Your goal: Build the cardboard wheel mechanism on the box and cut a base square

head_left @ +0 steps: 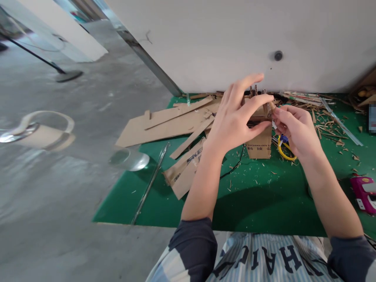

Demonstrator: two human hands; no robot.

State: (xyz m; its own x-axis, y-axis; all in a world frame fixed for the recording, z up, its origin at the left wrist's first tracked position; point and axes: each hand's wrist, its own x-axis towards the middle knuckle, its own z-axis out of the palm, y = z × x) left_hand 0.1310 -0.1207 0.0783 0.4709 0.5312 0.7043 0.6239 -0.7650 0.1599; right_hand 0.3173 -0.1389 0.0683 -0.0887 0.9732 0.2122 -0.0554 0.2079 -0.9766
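A small cardboard construction (pixel 260 143) with printed lettering stands on the green table, and thin corrugated strips rise from its top. My left hand (pixel 235 113) reaches over it, fingers spread; its thumb and index finger lie apart on either side of the upper cardboard. With thumb and fingers pinched, my right hand (pixel 296 125) holds a small piece of cardboard (pixel 268 107) at the construction's right side. Both hands meet closely there, and my left fingers hide part of the construction. Just below my right hand lies a yellow loop handle (pixel 285 152) with a blue part.
Flat cardboard pieces (pixel 138 129) cover the table's left. Cardboard scraps (pixel 326 127) and clear sticks (pixel 342 121) lie right. A clear cup (pixel 129 159) and clear rod (pixel 151 182) are near the left edge. A magenta tool (pixel 364 194) sits far right. A white wall (pixel 235 43) stands behind.
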